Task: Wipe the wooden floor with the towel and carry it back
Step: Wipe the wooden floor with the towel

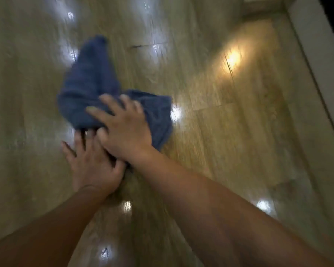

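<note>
Wood, glossy and pale, spreads out to the left of the hands, the floor (23, 112) throwing back white spots of ceiling light that could be wet patches, though the blur makes that hard to judge. The left hand (93, 164) lies low with straight, spread fingers, the tips reaching the near edge of the cloth; it clasps nothing, and I cannot tell whether those tips rest on fabric or on bare board. The blue towel (91, 79) sits on the floor, bunched, with a long tail running away beyond the fingertips and a loose flap out to the right of the palm. The right hand (123, 128) is laid flat on it, fingers apart, pressing down rather than gripping, its wrist crossing over the left thumb. That seems to me the weak point: only the patch under the palm bears weight, so the far tail would likely trail and smear instead of wiping, and the flap could fold under and roll the cloth into a lump. With hands crossed and leaning on a slick surface, a hard push might send both sliding. Well off to the right, the pale skirting (316, 60) could catch knuckles on a wide sweep.
</note>
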`<control>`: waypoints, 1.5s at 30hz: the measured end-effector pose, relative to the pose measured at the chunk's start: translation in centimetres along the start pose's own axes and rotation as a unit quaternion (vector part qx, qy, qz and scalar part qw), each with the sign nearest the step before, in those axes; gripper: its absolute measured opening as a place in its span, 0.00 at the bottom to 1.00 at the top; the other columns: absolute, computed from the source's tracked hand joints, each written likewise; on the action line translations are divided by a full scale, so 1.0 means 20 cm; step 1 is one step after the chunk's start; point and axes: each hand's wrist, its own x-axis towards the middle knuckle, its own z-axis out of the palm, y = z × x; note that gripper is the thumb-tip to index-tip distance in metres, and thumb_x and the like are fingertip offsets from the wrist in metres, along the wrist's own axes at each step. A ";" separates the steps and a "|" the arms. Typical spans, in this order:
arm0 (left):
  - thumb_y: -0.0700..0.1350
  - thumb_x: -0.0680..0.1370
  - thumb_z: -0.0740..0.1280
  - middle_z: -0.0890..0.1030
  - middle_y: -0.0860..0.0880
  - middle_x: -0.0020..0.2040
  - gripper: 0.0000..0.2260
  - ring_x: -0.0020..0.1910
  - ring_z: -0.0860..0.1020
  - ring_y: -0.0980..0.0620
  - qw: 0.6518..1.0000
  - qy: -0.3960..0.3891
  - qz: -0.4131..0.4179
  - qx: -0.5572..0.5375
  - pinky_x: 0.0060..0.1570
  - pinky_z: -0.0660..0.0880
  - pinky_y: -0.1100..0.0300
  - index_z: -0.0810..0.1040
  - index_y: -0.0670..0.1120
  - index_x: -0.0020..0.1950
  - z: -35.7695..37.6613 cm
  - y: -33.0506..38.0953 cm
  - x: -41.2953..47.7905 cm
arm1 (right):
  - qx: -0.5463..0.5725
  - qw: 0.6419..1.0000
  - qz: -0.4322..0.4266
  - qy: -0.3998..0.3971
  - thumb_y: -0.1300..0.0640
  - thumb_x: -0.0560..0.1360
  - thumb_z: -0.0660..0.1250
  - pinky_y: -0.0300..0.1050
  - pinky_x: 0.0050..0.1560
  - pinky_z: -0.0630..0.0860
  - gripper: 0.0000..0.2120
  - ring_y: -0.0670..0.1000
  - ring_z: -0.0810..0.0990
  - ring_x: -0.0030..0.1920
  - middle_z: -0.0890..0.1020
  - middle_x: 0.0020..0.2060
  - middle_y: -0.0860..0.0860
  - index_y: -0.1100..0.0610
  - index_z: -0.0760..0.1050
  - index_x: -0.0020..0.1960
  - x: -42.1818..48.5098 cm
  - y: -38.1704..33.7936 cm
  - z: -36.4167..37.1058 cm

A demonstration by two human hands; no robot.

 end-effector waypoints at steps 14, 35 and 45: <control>0.63 0.73 0.55 0.60 0.50 0.80 0.34 0.80 0.48 0.37 0.999 0.008 0.040 -0.006 0.71 0.44 0.26 0.65 0.44 0.74 0.01 -0.02 0.01 | -0.012 0.874 0.440 0.205 0.46 0.74 0.54 0.56 0.75 0.60 0.29 0.59 0.67 0.72 0.69 0.73 0.55 0.50 0.68 0.74 -0.40 1.54 -0.64; 0.62 0.74 0.56 0.64 0.46 0.78 0.31 0.78 0.52 0.32 0.997 0.030 0.066 -0.001 0.70 0.43 0.25 0.69 0.44 0.70 0.02 -0.03 0.01 | 0.034 0.855 0.499 0.135 0.41 0.69 0.53 0.62 0.66 0.70 0.35 0.67 0.75 0.63 0.75 0.63 0.66 0.61 0.70 0.69 -0.96 1.67 -0.76; 0.60 0.71 0.56 0.61 0.48 0.79 0.33 0.79 0.49 0.36 0.997 0.030 0.065 -0.014 0.70 0.43 0.25 0.65 0.46 0.73 0.04 -0.04 0.02 | 0.041 0.971 0.201 0.119 0.51 0.69 0.64 0.58 0.64 0.66 0.26 0.62 0.73 0.65 0.76 0.68 0.56 0.48 0.78 0.66 -0.62 0.01 -0.05</control>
